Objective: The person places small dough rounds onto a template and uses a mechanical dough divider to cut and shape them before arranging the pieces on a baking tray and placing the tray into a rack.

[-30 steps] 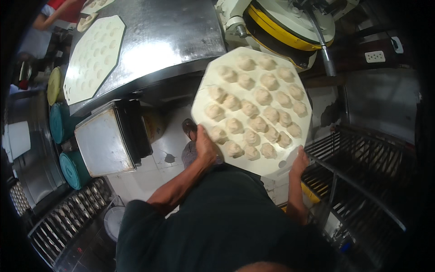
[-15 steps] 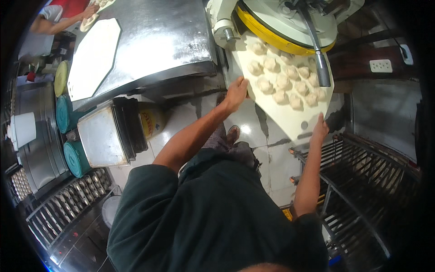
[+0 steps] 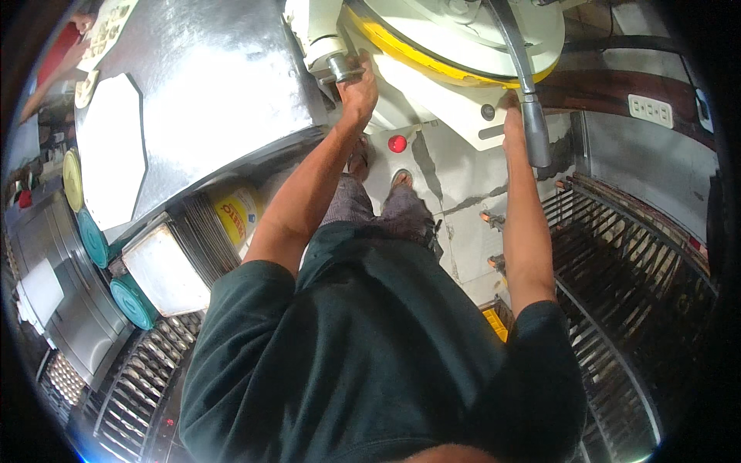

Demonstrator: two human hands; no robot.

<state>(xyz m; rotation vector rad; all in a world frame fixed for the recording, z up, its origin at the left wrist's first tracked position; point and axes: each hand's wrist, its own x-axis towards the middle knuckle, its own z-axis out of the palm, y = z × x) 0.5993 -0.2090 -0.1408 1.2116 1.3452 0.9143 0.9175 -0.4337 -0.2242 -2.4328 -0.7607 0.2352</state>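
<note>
A cream board (image 3: 457,116) with a hole and a slot at its near corner lies mostly beneath the round, yellow-rimmed head (image 3: 455,71) of a white machine. No dough balls show on its visible part. My left hand (image 3: 358,94) is closed at the board's left edge, beside a grey cylindrical fitting (image 3: 340,68) that partly covers it. On the opposite side, my right hand (image 3: 513,123) grips the board's edge close to the slot. The machine's lever, with its dark grey grip (image 3: 534,130), hangs just right of that hand.
A metal table (image 3: 224,85) with a white board (image 3: 112,150) stands left; another person's arm (image 3: 46,89) works beyond it. Stacked trays (image 3: 166,262) sit below. A black rack (image 3: 617,270) stands right, and a red round object (image 3: 397,143) is on the floor.
Both hands have moved forward with the board, sliding it farther under the machine's head. The dough balls seen on it earlier are now hidden. My view has shifted too.
</note>
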